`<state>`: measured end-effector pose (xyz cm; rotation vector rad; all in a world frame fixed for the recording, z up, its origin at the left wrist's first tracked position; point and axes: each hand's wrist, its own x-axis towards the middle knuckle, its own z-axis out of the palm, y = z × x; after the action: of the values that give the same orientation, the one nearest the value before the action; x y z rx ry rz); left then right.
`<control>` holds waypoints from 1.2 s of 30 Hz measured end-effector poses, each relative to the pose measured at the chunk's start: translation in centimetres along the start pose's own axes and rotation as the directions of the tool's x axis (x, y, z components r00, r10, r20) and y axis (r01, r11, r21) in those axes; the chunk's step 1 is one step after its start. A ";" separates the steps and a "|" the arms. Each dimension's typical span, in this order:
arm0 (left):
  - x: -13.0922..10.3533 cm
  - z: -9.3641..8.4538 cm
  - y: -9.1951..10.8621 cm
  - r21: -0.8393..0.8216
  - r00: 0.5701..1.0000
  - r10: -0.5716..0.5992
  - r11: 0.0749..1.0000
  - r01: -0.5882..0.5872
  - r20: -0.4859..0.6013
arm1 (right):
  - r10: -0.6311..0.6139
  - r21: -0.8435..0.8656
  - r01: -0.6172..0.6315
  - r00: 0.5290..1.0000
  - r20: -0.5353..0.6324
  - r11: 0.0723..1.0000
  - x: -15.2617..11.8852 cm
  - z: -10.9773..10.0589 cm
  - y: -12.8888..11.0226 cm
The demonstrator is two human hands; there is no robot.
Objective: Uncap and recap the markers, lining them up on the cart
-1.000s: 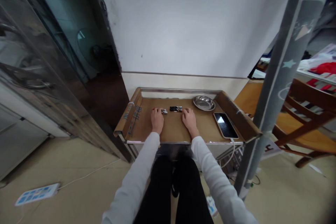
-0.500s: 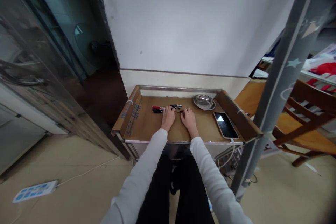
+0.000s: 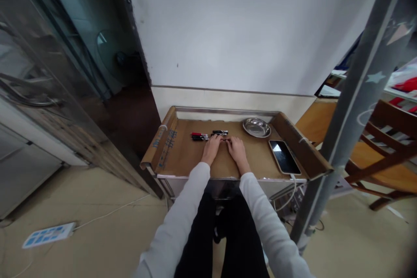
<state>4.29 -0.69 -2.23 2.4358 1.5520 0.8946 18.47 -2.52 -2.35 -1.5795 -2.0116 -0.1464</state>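
On the brown cardboard lining (image 3: 182, 156) of a small stand, my left hand (image 3: 211, 148) and my right hand (image 3: 236, 150) lie side by side, fingers bent inward and tips almost meeting. A small, thin dark thing (image 3: 224, 140) shows between the fingertips; its kind is too small to tell. Both hands look closed at that spot. Just left of my left hand lie a red marker (image 3: 197, 134) and black markers (image 3: 199, 138). Another black marker (image 3: 220, 132) lies beyond the fingertips. My left fingers partly cover some of the markers.
A round steel dish (image 3: 256, 127) sits at the back right. In front of it lies a phone (image 3: 284, 157) with a white cable (image 3: 293, 191) plugged in. Folded cardboard walls (image 3: 301, 145) edge the stand's sides. A grey post (image 3: 339, 130) and wooden chair (image 3: 384, 147) stand to the right.
My hands have drawn closer together, so their fingertips nearly meet around the small thin thing. The markers show a bit more beside my left hand. The whole view has shifted slightly.
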 end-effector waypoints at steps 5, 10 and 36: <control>0.0 -0.2 0.1 -0.133 1.000 0.004 0.991 -0.006 -0.017 | 0.028 0.007 -0.028 0.999 -0.038 1.000 0.0 -0.1 -0.1; 0.1 -0.5 0.0 -0.271 0.999 0.046 0.961 -0.050 -0.022 | -0.029 0.086 0.029 1.000 -0.005 0.996 -0.1 -0.1 -0.2; 0.1 -0.4 0.5 0.135 0.997 0.078 0.988 -0.076 -0.009 | 0.153 -0.186 -0.171 0.982 -0.111 0.968 -0.9 -0.8 -0.5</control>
<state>4.46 -0.94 -1.69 2.6046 1.5812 0.8478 18.41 -3.74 -1.99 -1.8151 -1.8314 -0.3582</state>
